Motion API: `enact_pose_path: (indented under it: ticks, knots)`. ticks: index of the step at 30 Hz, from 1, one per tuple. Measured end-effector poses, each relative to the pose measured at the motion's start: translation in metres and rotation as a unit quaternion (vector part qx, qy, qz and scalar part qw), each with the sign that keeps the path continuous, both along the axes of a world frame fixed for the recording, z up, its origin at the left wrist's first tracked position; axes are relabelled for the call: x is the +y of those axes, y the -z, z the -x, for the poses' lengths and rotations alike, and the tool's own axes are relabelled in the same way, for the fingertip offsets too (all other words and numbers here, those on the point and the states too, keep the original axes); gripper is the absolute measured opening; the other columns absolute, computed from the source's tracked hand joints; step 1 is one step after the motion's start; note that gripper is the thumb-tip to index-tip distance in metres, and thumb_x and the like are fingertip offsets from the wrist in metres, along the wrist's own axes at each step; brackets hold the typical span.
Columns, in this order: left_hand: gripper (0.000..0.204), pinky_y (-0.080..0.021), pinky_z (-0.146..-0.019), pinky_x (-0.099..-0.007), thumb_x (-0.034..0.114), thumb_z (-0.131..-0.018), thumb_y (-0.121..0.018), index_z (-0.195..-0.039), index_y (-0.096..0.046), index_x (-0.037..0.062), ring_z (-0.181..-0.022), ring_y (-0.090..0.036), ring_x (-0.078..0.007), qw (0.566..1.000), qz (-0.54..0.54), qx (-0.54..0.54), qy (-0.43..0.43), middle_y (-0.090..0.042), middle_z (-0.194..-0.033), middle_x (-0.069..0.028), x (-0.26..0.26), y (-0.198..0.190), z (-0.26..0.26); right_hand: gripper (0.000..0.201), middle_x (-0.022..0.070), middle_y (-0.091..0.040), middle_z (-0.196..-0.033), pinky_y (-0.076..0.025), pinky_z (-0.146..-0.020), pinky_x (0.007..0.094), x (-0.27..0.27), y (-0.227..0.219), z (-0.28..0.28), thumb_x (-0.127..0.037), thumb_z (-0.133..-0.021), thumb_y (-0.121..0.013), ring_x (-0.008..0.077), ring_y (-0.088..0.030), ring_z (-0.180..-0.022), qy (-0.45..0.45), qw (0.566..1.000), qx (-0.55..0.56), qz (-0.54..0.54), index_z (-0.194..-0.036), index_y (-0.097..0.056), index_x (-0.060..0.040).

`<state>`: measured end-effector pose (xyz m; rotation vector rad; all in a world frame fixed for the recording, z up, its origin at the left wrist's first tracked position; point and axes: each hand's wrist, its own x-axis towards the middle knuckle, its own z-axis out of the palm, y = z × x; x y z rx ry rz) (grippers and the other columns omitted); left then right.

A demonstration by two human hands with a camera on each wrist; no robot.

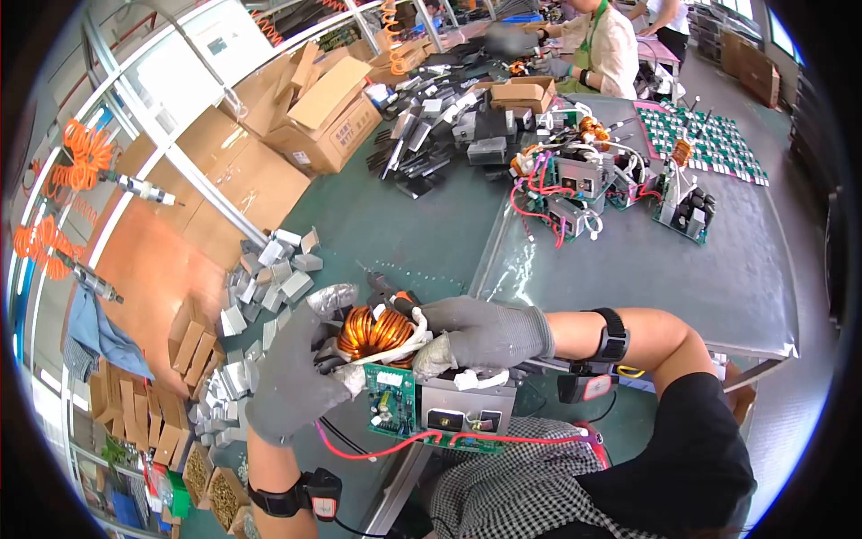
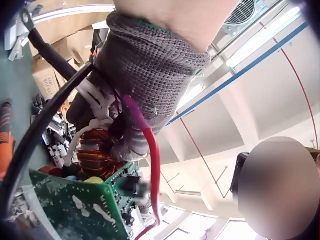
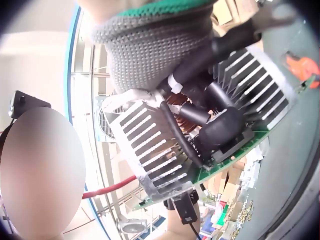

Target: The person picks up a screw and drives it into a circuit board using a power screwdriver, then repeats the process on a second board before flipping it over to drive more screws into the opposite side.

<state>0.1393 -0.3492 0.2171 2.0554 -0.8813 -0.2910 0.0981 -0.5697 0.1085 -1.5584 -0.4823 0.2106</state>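
Both gloved hands hold a green circuit board (image 1: 391, 404) with a copper-wound coil (image 1: 375, 334) on top and a metal heat sink (image 1: 467, 400) beside it. From the left, my left hand (image 1: 301, 373) grips the coil and white leads, its fingertips near the board's edge. My right hand (image 1: 485, 337) pinches the white cable on the coil's other side. In the left wrist view the coil (image 2: 97, 152) sits under the left glove (image 2: 150, 75). The right wrist view shows finned heat sinks (image 3: 150, 145) and black capacitors (image 3: 222, 127) below the right glove (image 3: 155, 55).
An orange-handled tool (image 3: 302, 69) lies on the bench behind the board. Grey metal blocks (image 1: 269, 278) are piled at left near cardboard boxes (image 1: 328, 117). Wired assemblies (image 1: 575, 175) and a stack of green boards (image 1: 700, 139) stand at the back right. A person (image 1: 611, 54) works beyond.
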Motion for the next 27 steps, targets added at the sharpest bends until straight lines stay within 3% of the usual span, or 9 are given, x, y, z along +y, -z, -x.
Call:
enact_pose_path:
  ticks: [4, 7, 11, 13, 15, 17, 20, 23, 27]
  knots:
    - [0.073, -0.048, -0.081, -0.0272, 0.008, -0.070, -0.078, -0.133, -0.043, 0.0057, -0.094, -0.058, -0.0160, 0.999, 0.009, 0.020, 0.039, -0.057, -0.115, -0.0100, -0.032, 0.010, -0.011, 0.040, 0.0197, -0.062, -0.099, -0.050, -0.079, 0.0358, -0.032, 0.003, 0.017, -0.026, -0.086, -0.057, 0.0244, -0.061, -0.089, 0.012, 0.997, 0.007, -0.080, -0.116, -0.057, 0.0006]
    - [0.066, -0.044, -0.088, -0.0280, 0.014, -0.080, -0.070, -0.137, -0.037, 0.0046, -0.101, -0.050, -0.0139, 0.952, 0.195, 0.185, 0.149, -0.050, -0.118, -0.0049, -0.037, 0.018, -0.032, 0.039, 0.0271, -0.057, -0.104, -0.049, -0.083, 0.0440, -0.066, 0.025, 0.040, -0.024, -0.085, -0.059, 0.0408, -0.058, -0.095, 0.136, 0.974, -0.168, 0.069, -0.115, -0.056, 0.0004]
    - [0.040, -0.037, -0.079, -0.0207, 0.011, -0.085, -0.061, -0.121, -0.042, 0.0093, -0.087, -0.043, -0.0066, 0.957, 0.227, 0.147, 0.107, -0.040, -0.097, 0.0039, -0.026, 0.001, -0.024, 0.043, 0.0187, -0.060, -0.098, -0.051, -0.074, 0.0374, -0.109, 0.039, 0.072, -0.024, -0.085, -0.060, 0.0256, -0.061, -0.085, 0.217, 0.972, 0.024, -0.083, -0.119, -0.055, 0.0017]
    - [0.032, -0.039, -0.078, -0.0209, 0.014, -0.090, -0.056, -0.119, -0.045, 0.0076, -0.087, -0.045, -0.0078, 0.902, 0.288, 0.305, 0.100, -0.042, -0.095, 0.0024, 0.000, 0.019, -0.045, 0.044, 0.0105, -0.062, -0.089, -0.050, -0.069, 0.0302, -0.138, 0.050, 0.098, -0.026, -0.086, -0.058, 0.0134, -0.059, -0.078, 0.308, 0.951, -0.008, -0.037, -0.118, -0.057, 0.0038]
    - [0.031, -0.042, -0.077, -0.0229, 0.017, -0.092, -0.053, -0.120, -0.046, 0.0051, -0.088, -0.048, -0.0104, 0.894, 0.316, 0.316, 0.037, -0.047, -0.098, -0.0003, 0.033, 0.046, -0.043, 0.039, 0.0124, -0.066, -0.090, -0.050, -0.070, 0.0330, -0.157, 0.026, 0.135, -0.027, -0.087, -0.059, 0.0155, -0.062, -0.080, 0.423, 0.903, -0.043, 0.067, -0.111, -0.062, 0.0034]
    - [0.041, -0.046, -0.078, -0.0267, 0.021, -0.092, -0.055, -0.127, -0.044, 0.0022, -0.089, -0.051, -0.0134, 0.990, 0.140, 0.031, 0.004, -0.051, -0.105, -0.0045, 0.059, 0.059, -0.016, 0.036, 0.0150, -0.068, -0.094, -0.050, -0.071, 0.0346, -0.170, 0.016, 0.164, -0.027, -0.085, -0.061, 0.0189, -0.064, -0.083, 0.515, 0.845, -0.094, 0.113, -0.107, -0.064, 0.0016]
    - [0.046, -0.044, -0.090, -0.0373, 0.026, -0.089, -0.060, -0.128, -0.050, 0.0016, -0.102, -0.056, -0.0258, 0.996, -0.052, -0.037, -0.063, -0.058, -0.113, -0.0126, 0.099, 0.054, 0.007, 0.035, 0.0184, -0.066, -0.094, -0.048, -0.072, 0.0379, -0.196, 0.013, 0.203, -0.031, -0.081, -0.063, 0.0295, -0.065, -0.082, 0.652, 0.710, -0.068, 0.259, -0.101, -0.066, -0.0022]
    - [0.049, -0.044, -0.087, -0.0339, 0.026, -0.092, -0.057, -0.130, -0.047, -0.0027, -0.096, -0.055, -0.0195, 0.993, 0.032, 0.016, -0.113, -0.060, -0.106, -0.0108, 0.119, 0.070, 0.023, 0.035, 0.0195, -0.061, -0.088, -0.044, -0.072, 0.0469, -0.229, 0.038, 0.224, -0.037, -0.078, -0.061, 0.0384, -0.060, -0.082, 0.719, 0.553, 0.009, 0.420, -0.091, -0.066, -0.0037]
    - [0.051, -0.045, -0.090, -0.0345, 0.023, -0.095, -0.052, -0.137, -0.039, -0.0027, -0.098, -0.058, -0.0219, 0.985, 0.050, 0.079, -0.146, -0.059, -0.112, -0.0137, 0.147, 0.079, 0.033, 0.033, 0.0209, -0.061, -0.092, -0.044, -0.076, 0.0463, -0.272, 0.080, 0.233, -0.033, -0.080, -0.058, 0.0406, -0.058, -0.089, 0.757, 0.466, 0.050, 0.456, -0.092, -0.065, -0.0035]
